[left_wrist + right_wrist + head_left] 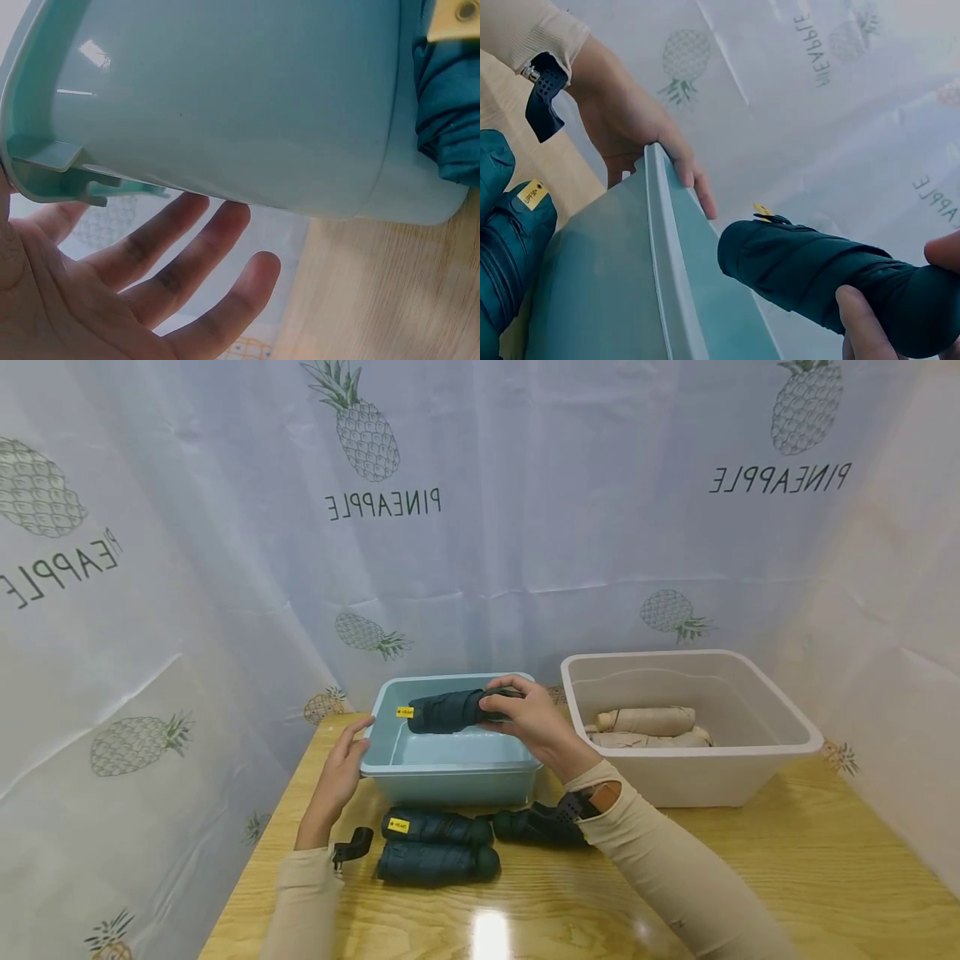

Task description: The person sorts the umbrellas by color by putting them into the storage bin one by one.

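Observation:
My right hand (536, 718) holds a folded dark teal umbrella (446, 712) by one end, above the open light blue bin (450, 787). A yellow tag hangs at the umbrella's other end, pointing left. In the right wrist view the fingers and thumb pinch the held umbrella (802, 266) near its rounded end. At the bin's left side, my left hand (341, 772) grips the rim. The left wrist view shows that hand's fingers (176, 240) spread along the outside of the bin wall, below the rim.
Two more folded teal umbrellas, a tagged one (435, 827) and a nearer one (435, 864), lie in front of the blue bin. Another umbrella (517, 827) is partly hidden by my right wrist's camera. A white bin (675, 777) at right contains beige folded umbrellas (648, 721).

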The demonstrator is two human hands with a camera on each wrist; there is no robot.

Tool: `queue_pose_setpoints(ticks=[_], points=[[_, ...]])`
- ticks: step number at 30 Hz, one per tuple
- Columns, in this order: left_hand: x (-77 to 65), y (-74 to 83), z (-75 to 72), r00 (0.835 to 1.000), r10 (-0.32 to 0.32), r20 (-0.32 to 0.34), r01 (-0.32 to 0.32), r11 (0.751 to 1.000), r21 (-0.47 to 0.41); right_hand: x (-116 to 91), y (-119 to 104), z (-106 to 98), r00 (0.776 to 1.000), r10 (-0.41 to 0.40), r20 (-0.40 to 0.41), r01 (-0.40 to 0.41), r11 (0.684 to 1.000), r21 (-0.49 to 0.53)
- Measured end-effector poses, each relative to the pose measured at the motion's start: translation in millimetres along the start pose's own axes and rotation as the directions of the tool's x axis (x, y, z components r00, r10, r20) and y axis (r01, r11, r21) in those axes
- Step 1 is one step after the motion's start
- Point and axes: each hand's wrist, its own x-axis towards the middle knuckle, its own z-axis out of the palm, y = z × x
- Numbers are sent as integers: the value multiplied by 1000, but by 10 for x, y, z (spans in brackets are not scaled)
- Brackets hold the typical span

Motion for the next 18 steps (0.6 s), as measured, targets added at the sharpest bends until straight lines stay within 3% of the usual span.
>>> queue_pose_setpoints(ticks=[4,12,15,18], points=[[-16,47,-11,1000,-8,11,8,1000,1,126,57,53,999,33,-42,-30,998,59],[-179,362,-18,999,-9,38,10,1000,-17,349,202,105,990,77,-121,-64,992,110],[-163,323,-21,999,-15,36,16,1000,-27,414,268,121,984,108,-143,-92,989,112],[-86,175,-28,999,-18,27,19,999,-30,472,332,132,978,140,-152,-124,987,106]])
